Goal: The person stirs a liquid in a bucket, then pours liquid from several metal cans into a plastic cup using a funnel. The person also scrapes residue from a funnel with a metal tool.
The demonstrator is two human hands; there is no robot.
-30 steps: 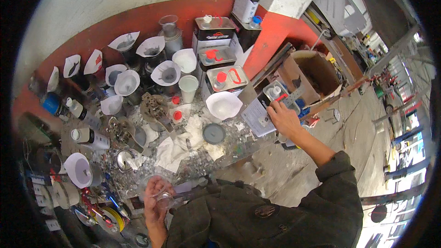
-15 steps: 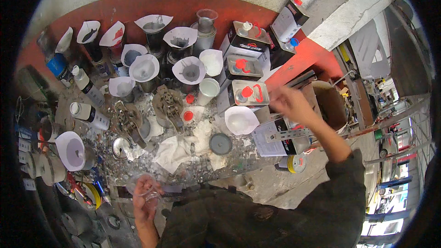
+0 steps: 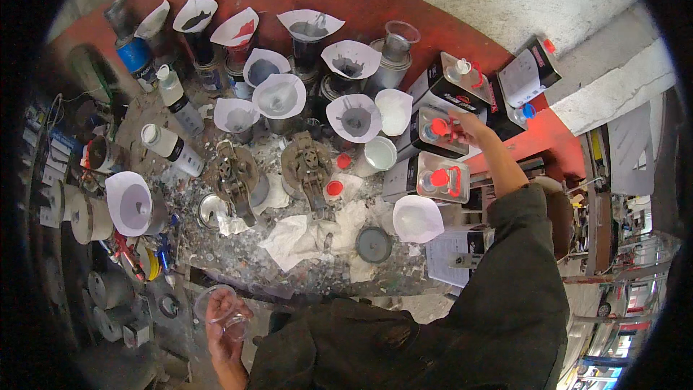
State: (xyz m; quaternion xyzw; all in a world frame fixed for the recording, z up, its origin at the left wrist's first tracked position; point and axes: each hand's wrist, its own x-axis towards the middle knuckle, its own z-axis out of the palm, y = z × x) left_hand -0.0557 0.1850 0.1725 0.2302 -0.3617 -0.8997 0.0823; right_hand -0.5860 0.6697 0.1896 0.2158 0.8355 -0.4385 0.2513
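In my left hand [image 3: 227, 318], low at the front of the bench, is a clear plastic cup [image 3: 216, 305] with my fingers wrapped round it. My right arm reaches out over the bench's right side. There my right hand [image 3: 469, 130] has its fingers closed at the red handle of a rectangular metal can [image 3: 427, 146], beside its red cap. A similar can [image 3: 413, 182] with a red cap and handle stands just nearer to me. Behind the gripped one is a black-sided can [image 3: 446, 87] with a white cap.
Paint cans topped with white paper funnels [image 3: 355, 119] crowd the back. Two dark metal clamp-like tools [image 3: 307, 166], crumpled white cloth [image 3: 296, 238], a grey lid [image 3: 373, 244] and a white cup [image 3: 378, 155] lie or stand mid-bench. White bottles [image 3: 173, 148] are at left.
My right hand has moved from beside the nearer can to the handle of the one behind it. The view has swung right. My left hand still holds the cup.
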